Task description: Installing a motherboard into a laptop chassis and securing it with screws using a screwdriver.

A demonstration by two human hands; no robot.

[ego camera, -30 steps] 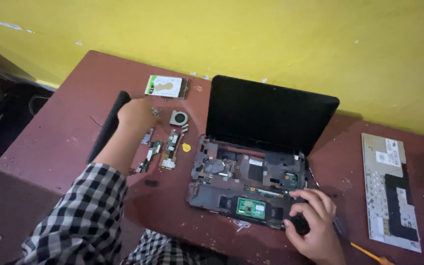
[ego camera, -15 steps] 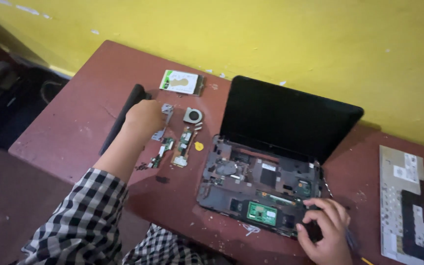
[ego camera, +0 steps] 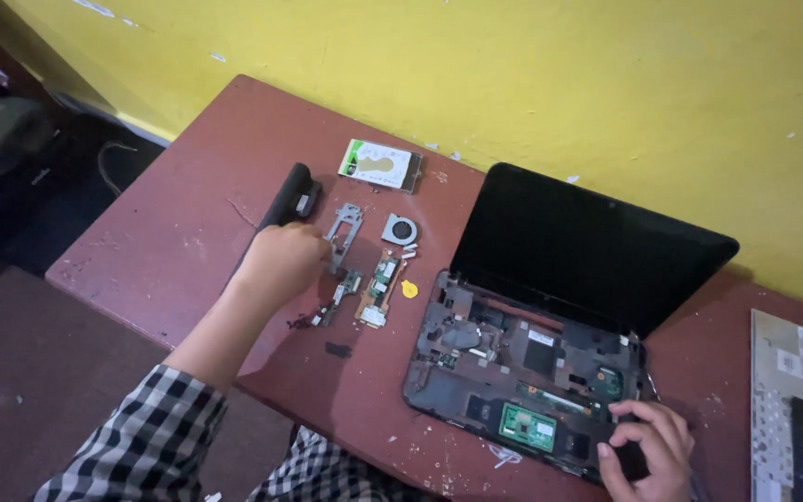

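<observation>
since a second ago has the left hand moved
Yes, slightly. The left hand has drawn back from beside the small fan toward the black battery, hovering by the metal bracket.

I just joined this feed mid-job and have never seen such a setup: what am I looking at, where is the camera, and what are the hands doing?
The single view comes from a camera worn on the person's head, looking down at a reddish table against a yellow wall. An opened laptop lies with its keyboard removed and circuit boards exposed; the keyboard sits at the right. The left hand is closed over small removed parts: a metal bracket, small boards, with a fan, a black battery and a hard drive nearby. Whether it grips anything is hidden. The right hand rests on the laptop's front corner.
</observation>
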